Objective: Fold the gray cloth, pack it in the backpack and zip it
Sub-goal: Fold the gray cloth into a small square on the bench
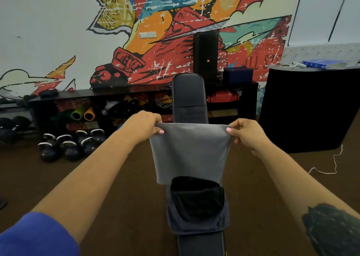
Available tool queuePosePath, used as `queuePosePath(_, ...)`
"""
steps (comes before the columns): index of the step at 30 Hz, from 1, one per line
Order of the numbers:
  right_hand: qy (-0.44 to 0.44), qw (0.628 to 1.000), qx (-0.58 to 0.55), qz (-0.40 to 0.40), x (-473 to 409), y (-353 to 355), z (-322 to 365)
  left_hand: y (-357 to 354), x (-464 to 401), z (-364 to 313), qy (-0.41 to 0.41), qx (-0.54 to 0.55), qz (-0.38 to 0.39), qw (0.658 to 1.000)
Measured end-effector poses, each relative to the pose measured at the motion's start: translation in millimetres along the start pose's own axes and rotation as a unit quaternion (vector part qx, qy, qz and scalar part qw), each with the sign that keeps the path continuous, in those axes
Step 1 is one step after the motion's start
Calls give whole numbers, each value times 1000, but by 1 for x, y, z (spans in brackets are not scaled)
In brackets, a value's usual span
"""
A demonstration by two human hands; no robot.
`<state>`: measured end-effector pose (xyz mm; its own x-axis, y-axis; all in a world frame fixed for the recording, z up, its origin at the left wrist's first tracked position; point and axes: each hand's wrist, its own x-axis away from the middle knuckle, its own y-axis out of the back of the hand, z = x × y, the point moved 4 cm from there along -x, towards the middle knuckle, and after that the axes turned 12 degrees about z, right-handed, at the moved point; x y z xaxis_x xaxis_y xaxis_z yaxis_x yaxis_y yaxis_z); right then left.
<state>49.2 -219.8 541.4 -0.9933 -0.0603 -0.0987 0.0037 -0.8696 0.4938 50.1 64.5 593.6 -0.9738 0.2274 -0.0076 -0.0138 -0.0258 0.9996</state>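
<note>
The gray cloth (190, 152) hangs folded over in the air in front of me, stretched flat between both hands. My left hand (145, 127) pinches its top left corner and my right hand (246, 132) pinches its top right corner. Below the cloth's lower edge the dark backpack (196, 209) lies on a black padded bench (188, 96), its main opening gaping and facing up. The cloth's bottom edge overlaps the backpack's far rim in view.
Several kettlebells (68, 144) and dumbbells (11, 129) stand on the brown floor at the left. A low black shelf (116, 99) with rolled mats runs along the mural wall. A black speaker (205, 57) stands behind the bench. A black counter (307, 107) is at the right, with a white cord (331, 164) on the floor.
</note>
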Motion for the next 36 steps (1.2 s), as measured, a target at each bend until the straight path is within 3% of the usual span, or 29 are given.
queuePosePath(2, 2, 1000, -2, -2, -1, -2, -1, -2, 1, 1, -2, 76, 5, 997)
queuePosePath(9, 5, 999, 6, -38, 1, -3, -6, -6, 4, 10, -2, 155, -25, 988)
queuePosePath(19, 33, 999, -14, -38, 8, -20, 1, -53, 13, 41, 8, 140, 67, 988)
queuePosePath(26, -52, 998, -42, -9, 40, -51, -58, -116, 37, 35, 17, 208, 45, 977)
queuePosePath(32, -160, 984, -73, 27, 86, -88, -150, -208, 66, 17, 18, 294, 117, 949)
queuePosePath(36, -236, 965, -92, 65, 121, -109, -204, -268, 86, 6, 47, 378, 157, 911)
